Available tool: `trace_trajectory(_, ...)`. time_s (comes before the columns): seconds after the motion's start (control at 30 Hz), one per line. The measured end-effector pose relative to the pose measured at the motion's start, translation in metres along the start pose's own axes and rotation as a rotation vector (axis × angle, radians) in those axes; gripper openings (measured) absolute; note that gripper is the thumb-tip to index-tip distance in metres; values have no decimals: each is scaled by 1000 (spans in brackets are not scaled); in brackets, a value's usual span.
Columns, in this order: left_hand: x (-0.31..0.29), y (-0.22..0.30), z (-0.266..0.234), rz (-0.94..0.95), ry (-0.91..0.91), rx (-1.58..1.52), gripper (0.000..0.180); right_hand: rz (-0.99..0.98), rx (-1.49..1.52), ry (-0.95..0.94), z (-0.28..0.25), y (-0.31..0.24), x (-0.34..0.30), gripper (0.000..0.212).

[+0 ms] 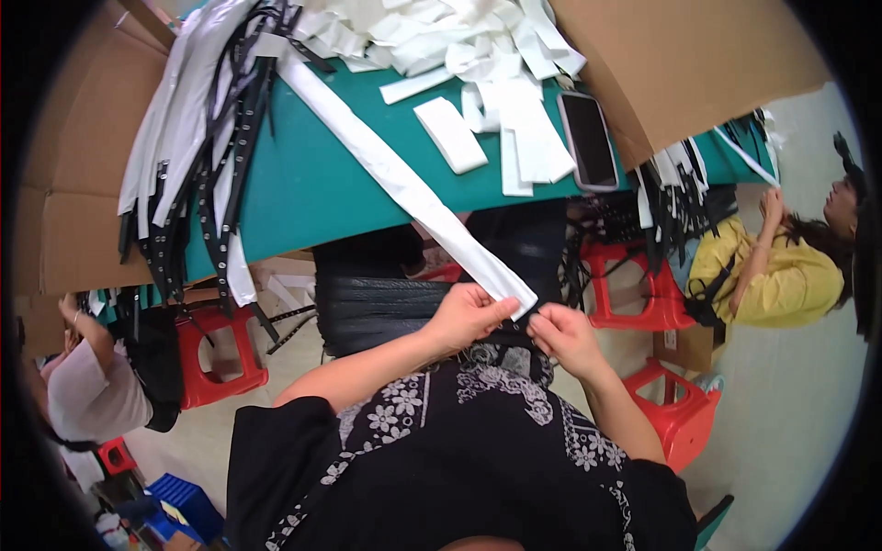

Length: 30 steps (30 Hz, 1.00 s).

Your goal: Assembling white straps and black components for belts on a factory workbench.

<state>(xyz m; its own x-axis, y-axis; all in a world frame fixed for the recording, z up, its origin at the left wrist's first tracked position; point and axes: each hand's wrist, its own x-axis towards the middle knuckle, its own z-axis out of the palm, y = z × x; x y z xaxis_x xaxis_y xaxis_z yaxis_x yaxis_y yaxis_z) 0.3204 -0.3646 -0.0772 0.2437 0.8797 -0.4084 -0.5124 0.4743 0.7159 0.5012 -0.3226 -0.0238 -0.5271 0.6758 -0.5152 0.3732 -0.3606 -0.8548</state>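
Observation:
A long, narrow white sleeve (pixel 390 179) runs slantwise from the far left of the table down to my hands. Thumb and fingers of my left hand (pixel 467 317) pinch it close to its near end. Just right of that end is my right hand (pixel 562 335), fingers curled together; a tiny dark bit shows at their tips, too small to name. Left of the sleeve, black straps with metal eyelets (pixel 243 151) hang over the table edge among white sleeves (pixel 170 138). Whether the sleeve I hold has a strap inside cannot be seen.
The green table (pixel 312 197) carries a heap of white sleeves (pixel 432 37), a folded white bundle (pixel 450 135) and a phone (pixel 588 142). Cardboard boxes (pixel 698 64) flank it. Red stools (pixel 220 354) stand below. A person in yellow (pixel 790 275) works at right, another person (pixel 96 381) at left.

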Motion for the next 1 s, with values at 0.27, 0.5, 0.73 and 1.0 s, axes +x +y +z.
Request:
trace_trajectory(0.27, -1, 8, 25, 58, -195, 230, 22, 295, 454, -48, -17, 14, -21, 24)
trace_trajectory(0.5, 5, 4, 17, -149, -185, 112, 22, 33, 193, 59, 1, 19, -14, 23)
trace_trajectory(0.73, 6, 10, 14, -52, -145, 12, 24, 40, 328, -7, 4, -3, -7, 34)
trace_trajectory(1.0, 17, 6, -5, -135, -106, 28, 34, 8, 157, 327, 9, 16, 5, 12)
